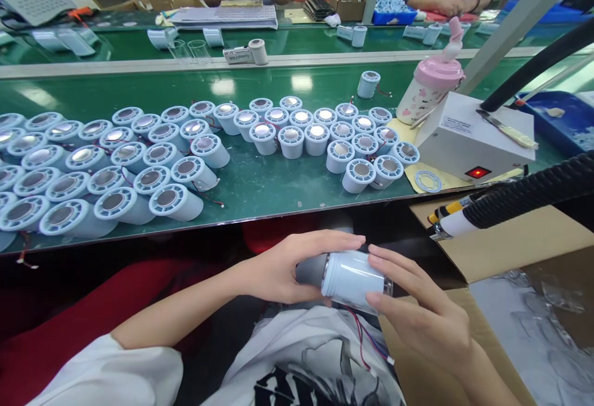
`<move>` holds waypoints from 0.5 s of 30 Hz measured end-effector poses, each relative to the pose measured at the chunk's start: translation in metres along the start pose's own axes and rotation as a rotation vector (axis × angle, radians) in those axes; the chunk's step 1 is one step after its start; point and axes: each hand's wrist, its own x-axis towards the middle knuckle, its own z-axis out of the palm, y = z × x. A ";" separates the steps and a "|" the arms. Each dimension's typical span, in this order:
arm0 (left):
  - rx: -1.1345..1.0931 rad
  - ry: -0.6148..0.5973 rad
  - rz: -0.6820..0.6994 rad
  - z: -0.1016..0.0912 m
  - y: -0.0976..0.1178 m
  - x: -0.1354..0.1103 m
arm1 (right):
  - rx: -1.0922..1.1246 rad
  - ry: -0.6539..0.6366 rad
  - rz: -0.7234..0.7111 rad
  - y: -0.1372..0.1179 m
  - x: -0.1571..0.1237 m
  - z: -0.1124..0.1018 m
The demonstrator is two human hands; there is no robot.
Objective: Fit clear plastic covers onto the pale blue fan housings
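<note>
Below the table edge, over my lap, both hands hold one pale blue cylindrical part (350,279) lying on its side. Its left end is a grey cap and thin red and blue wires trail from under it. My left hand (283,270) wraps round the grey end, fingers curled over the top. My right hand (417,307) grips the right end, fingers laid along the body. Several identical pale blue cylinders (185,152) with round metal faces lie in rows on the green table (260,189) just beyond my hands.
A white box with a lit red switch (473,137) and a pink-lidded bottle (431,87) stand at right. A black hose with a tool tip (510,198) reaches over an open cardboard box (515,245). Two other people work at the far side.
</note>
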 end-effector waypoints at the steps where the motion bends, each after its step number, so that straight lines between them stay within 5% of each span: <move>1: -0.004 -0.004 -0.001 0.000 0.000 0.000 | 0.025 0.015 0.016 -0.001 0.002 0.000; 3: -0.023 -0.017 -0.006 -0.001 0.000 0.000 | 0.133 0.027 0.144 -0.003 0.006 0.000; 8: -0.050 -0.035 -0.061 0.000 -0.003 -0.001 | 0.787 0.011 0.759 -0.004 0.009 0.005; 15: -0.102 -0.043 -0.143 0.003 -0.012 -0.007 | 1.003 -0.005 1.007 -0.005 0.010 0.009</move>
